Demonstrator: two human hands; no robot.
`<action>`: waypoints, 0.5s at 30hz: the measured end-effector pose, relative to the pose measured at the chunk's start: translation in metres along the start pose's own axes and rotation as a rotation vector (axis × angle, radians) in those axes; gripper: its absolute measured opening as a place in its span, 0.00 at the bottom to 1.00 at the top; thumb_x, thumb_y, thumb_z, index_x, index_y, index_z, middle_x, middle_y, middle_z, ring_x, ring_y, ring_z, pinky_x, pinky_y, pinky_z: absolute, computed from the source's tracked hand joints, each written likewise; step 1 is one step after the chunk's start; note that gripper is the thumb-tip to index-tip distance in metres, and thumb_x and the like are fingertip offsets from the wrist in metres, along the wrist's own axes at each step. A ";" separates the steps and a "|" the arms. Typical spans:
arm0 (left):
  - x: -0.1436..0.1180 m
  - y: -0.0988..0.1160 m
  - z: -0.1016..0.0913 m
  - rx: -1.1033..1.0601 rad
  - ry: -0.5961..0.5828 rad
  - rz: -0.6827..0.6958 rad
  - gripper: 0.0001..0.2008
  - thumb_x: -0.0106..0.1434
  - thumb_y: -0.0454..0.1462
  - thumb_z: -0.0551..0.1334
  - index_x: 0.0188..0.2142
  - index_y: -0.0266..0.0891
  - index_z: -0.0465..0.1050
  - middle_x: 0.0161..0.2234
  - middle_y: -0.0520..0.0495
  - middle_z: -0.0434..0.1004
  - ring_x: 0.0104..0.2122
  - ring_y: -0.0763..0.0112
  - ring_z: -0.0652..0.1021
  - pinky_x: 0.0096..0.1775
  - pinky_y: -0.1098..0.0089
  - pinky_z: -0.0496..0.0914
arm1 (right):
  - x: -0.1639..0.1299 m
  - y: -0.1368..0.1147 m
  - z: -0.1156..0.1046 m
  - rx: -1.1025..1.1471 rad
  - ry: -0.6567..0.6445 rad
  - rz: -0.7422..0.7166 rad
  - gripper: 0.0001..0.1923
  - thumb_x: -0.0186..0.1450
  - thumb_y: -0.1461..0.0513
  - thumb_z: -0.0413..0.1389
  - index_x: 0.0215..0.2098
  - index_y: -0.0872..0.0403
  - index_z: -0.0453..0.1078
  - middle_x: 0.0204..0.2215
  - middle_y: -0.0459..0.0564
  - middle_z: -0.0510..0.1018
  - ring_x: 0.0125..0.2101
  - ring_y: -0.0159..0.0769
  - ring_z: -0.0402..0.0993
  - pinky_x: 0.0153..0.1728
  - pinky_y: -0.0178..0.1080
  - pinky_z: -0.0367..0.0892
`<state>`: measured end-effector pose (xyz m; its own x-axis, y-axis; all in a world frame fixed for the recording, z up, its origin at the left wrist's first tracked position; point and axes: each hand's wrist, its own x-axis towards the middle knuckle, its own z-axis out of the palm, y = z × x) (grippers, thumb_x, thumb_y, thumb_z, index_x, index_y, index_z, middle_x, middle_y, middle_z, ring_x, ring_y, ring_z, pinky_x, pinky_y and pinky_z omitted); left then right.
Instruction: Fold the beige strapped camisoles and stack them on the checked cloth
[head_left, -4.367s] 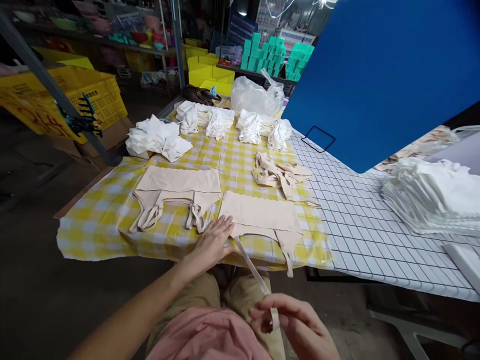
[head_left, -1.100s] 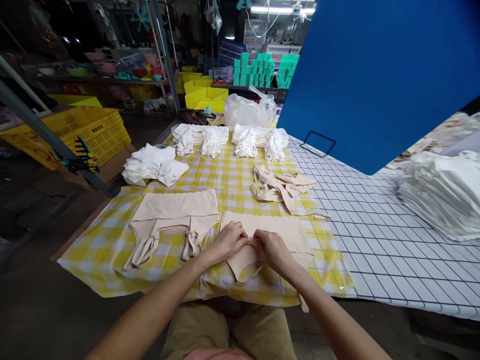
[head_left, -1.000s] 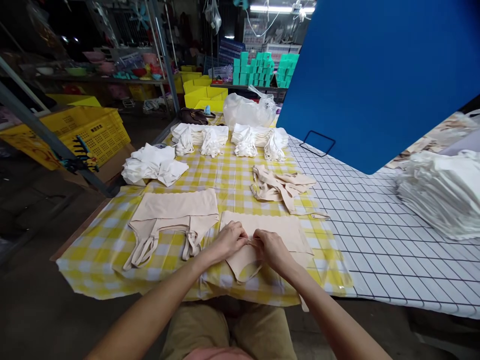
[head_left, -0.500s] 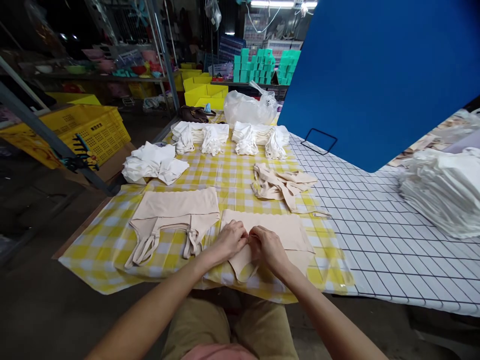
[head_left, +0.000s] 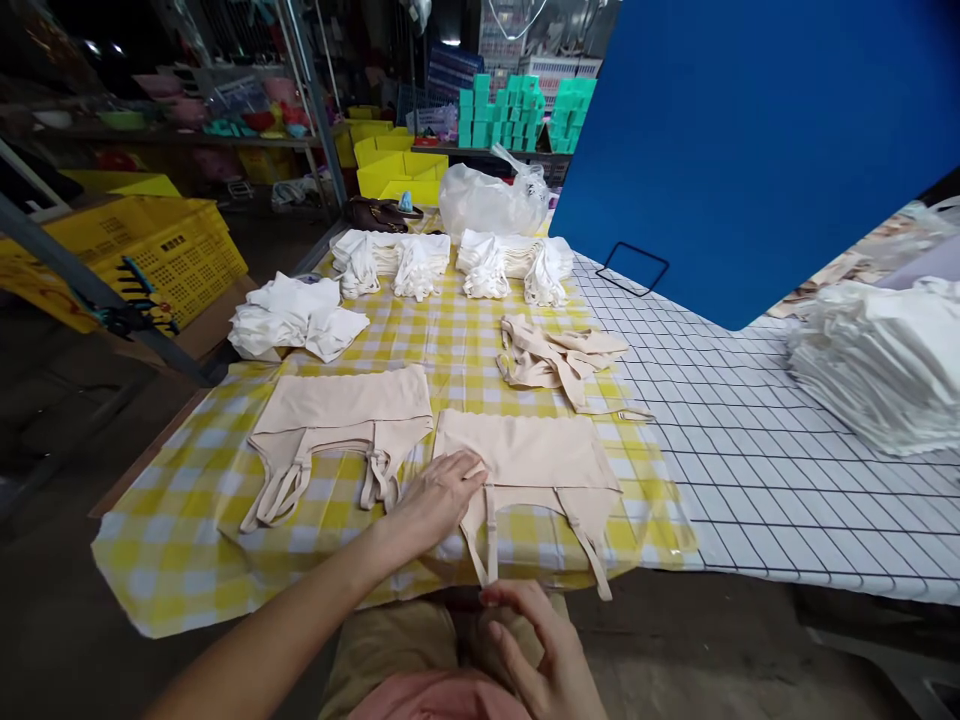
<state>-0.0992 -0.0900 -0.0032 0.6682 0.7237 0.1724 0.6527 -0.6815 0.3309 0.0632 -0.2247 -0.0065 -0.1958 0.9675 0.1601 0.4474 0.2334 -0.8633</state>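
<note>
A beige strappy top [head_left: 529, 450] lies in front of me, wide band away from me and straps hanging toward the table's front edge. My left hand [head_left: 448, 490] lies on its left side with the fingers stretched over the fabric. Just off the front edge is my right hand [head_left: 544, 640], thumb and index finger apart, close to the end of a strap [head_left: 491, 535]. I cannot tell whether its fingertip touches the strap. To the left, a second beige top [head_left: 341, 410] is laid flat with its straps toward me. A crumpled beige garment [head_left: 555, 355] rests beyond.
Folded white garments [head_left: 397, 260] and a loose white heap [head_left: 296, 315] sit farther back on the yellow checked cloth [head_left: 202, 560]. A blue panel [head_left: 750, 150] rises at right, near a white stack [head_left: 885, 360]. A metal post [head_left: 311, 100] and yellow crate [head_left: 172, 250] stand left.
Both hands were together at the right-hand top. The right hand has moved toward me, off the table edge, and that top's straps now lie spread downward. The left hand stays on the fabric.
</note>
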 end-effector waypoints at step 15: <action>0.062 -0.037 -0.024 0.258 -0.036 -0.683 0.12 0.62 0.37 0.54 0.39 0.30 0.69 0.44 0.35 0.67 0.45 0.57 0.68 0.46 0.62 0.62 | 0.172 0.089 -0.137 -0.738 0.176 0.561 0.11 0.57 0.56 0.52 0.26 0.56 0.66 0.28 0.56 0.72 0.30 0.43 0.68 0.28 0.39 0.58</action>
<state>-0.0901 -0.0176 0.0175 0.0907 0.9955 -0.0267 0.9885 -0.0867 0.1239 0.1888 -0.0239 0.0095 0.3231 0.9441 -0.0649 0.8879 -0.3261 -0.3244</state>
